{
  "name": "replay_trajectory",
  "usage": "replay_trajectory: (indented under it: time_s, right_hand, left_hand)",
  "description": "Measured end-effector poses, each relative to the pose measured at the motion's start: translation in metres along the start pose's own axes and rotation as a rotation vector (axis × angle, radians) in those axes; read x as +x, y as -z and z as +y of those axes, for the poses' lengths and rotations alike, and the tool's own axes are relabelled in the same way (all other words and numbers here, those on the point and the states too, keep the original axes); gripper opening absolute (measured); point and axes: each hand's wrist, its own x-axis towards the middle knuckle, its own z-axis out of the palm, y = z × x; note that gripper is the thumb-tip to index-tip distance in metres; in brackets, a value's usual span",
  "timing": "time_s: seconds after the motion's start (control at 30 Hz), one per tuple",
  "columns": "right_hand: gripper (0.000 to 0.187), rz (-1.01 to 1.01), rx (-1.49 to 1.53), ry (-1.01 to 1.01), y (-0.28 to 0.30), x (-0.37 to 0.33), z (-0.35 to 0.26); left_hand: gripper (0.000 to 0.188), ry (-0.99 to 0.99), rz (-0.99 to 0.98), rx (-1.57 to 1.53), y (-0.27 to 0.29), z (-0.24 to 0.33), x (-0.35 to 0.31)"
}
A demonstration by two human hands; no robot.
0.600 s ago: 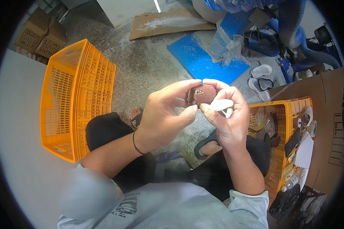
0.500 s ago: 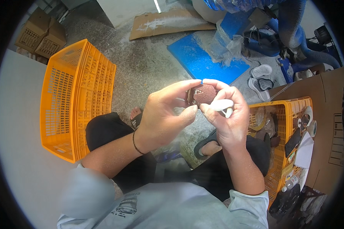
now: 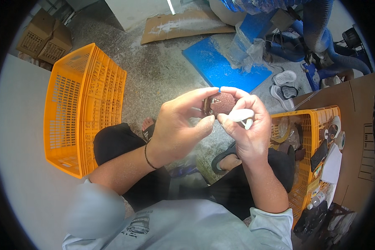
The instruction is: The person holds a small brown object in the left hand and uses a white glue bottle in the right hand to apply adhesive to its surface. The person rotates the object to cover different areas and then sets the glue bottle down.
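A small reddish-brown piece with a grainy, sandpaper-like surface (image 3: 224, 103) is held up in front of me, a pale printed patch and a lighter edge at its left end. My left hand (image 3: 177, 121) grips that end between thumb and fingertips. From the other side, my right hand (image 3: 252, 129) closes around a smooth white part (image 3: 242, 115), rounded on top with a short peg below. Its index finger and thumb also meet the grainy piece. Fingers cover where the white part and the grainy piece come together. Fine pale dust speckles both forearms.
Stacked orange plastic crates (image 3: 85, 108) stand on the left. Another orange crate (image 3: 306, 166) at right holds bags, tape rolls and papers, beside a large cardboard sheet (image 3: 358, 137). Ahead lie a blue board (image 3: 225, 66), shoes (image 3: 284, 85) and machinery with blue hoses (image 3: 318, 29).
Almost nothing differs. The white part has turned very slightly in my right hand; both hands keep their place and hold.
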Motion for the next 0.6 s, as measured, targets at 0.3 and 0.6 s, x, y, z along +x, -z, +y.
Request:
replay_trajectory:
  time_s: [0.3,0.6]
  right_hand:
    - [0.026,0.0,0.007,0.015,-0.0005,0.0002,0.0029]
    - [0.026,-0.02,-0.002,0.074,0.0024,-0.0004,-0.0006]
  left_hand:
    - [0.053,0.02,0.003,-0.007,0.0004,-0.0021,-0.0002]
    - [0.052,-0.03,-0.016,-0.007,0.001,-0.0028,-0.0013]
